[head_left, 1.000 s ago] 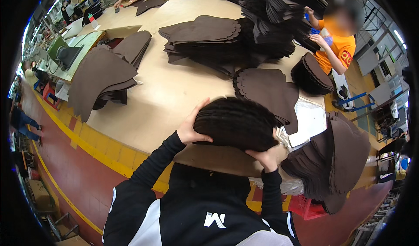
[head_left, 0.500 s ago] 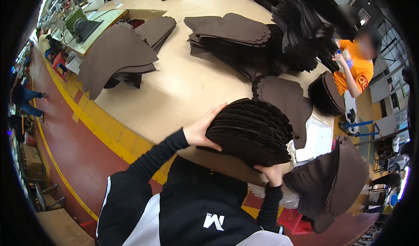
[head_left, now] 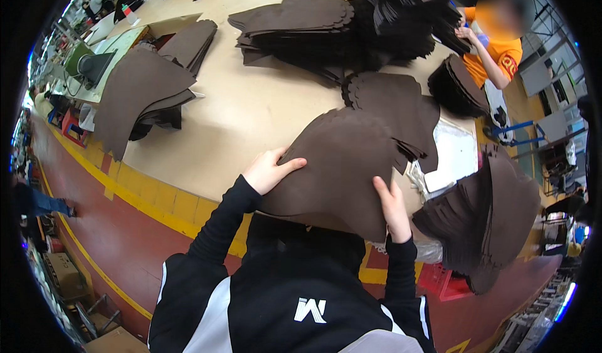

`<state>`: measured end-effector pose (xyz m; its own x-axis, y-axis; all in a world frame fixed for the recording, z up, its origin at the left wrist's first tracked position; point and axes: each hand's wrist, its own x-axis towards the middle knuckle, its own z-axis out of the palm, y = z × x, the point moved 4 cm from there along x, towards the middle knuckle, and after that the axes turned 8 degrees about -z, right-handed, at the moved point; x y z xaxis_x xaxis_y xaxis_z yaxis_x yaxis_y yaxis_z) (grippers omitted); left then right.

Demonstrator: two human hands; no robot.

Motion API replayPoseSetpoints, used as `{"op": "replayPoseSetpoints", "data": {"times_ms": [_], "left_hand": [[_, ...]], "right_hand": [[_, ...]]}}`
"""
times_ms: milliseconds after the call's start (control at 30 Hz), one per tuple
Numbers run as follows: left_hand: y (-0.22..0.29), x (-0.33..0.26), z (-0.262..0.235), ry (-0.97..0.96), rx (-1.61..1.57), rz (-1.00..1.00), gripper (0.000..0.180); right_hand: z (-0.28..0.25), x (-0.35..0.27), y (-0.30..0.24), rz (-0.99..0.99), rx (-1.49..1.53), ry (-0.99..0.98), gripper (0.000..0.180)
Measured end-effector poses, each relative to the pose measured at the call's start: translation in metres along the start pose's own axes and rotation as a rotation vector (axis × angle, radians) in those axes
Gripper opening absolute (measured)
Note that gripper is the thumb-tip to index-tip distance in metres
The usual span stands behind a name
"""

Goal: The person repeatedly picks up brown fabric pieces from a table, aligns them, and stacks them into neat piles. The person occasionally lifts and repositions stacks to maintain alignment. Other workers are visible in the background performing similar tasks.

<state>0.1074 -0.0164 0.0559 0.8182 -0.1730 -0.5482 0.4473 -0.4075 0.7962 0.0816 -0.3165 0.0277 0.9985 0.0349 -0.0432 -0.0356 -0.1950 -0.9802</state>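
A stack of dark brown cut panels, apparently leather or a leather-like sheet, lies in front of me at the table's near edge, smooth face up, with a scalloped far edge. My left hand grips its left side, thumb over the top face and fingers out of sight beneath. At the right side, my right hand holds the edge, thumb pointing up along it and the other fingers mostly hidden. Just beyond, another scalloped-edge brown panel pile lies partly behind the held stack.
Brown panel piles lie at the left, with more piles toward the back. A fanned pile hangs at the right beside a white sheet. A co-worker in orange handles panels at the far right. A red crate stands below.
The stack has tipped from showing its layered edges to lying with its broad face up. My left hand has shifted slightly left, and my right hand has come up along the right side.
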Motion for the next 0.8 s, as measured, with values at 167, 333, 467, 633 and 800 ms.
{"op": "replayPoseSetpoints", "data": {"times_ms": [167, 333, 467, 633, 800], "left_hand": [[-0.067, 0.003, 0.018, 0.162, -0.082, 0.169, 0.069], [-0.08, -0.002, 0.023, 0.334, 0.0, 0.139, 0.069], [-0.061, -0.036, 0.028, 0.486, 0.323, 0.352, 0.093], [-0.034, -0.06, 0.043, 0.383, 0.662, 0.524, 0.106], [-0.044, -0.037, 0.022, 0.417, 0.406, 0.472, 0.09]], "right_hand": [[-0.002, -0.005, 0.01, -0.035, -0.142, -0.104, 0.082], [0.003, 0.006, 0.02, -0.147, -0.287, -0.089, 0.081], [0.016, -0.013, -0.04, -0.548, -0.63, 0.001, 0.081], [0.072, -0.031, -0.062, -1.022, -0.742, -0.768, 0.054], [0.069, 0.03, -0.039, -0.906, -1.021, -0.657, 0.05]]}}
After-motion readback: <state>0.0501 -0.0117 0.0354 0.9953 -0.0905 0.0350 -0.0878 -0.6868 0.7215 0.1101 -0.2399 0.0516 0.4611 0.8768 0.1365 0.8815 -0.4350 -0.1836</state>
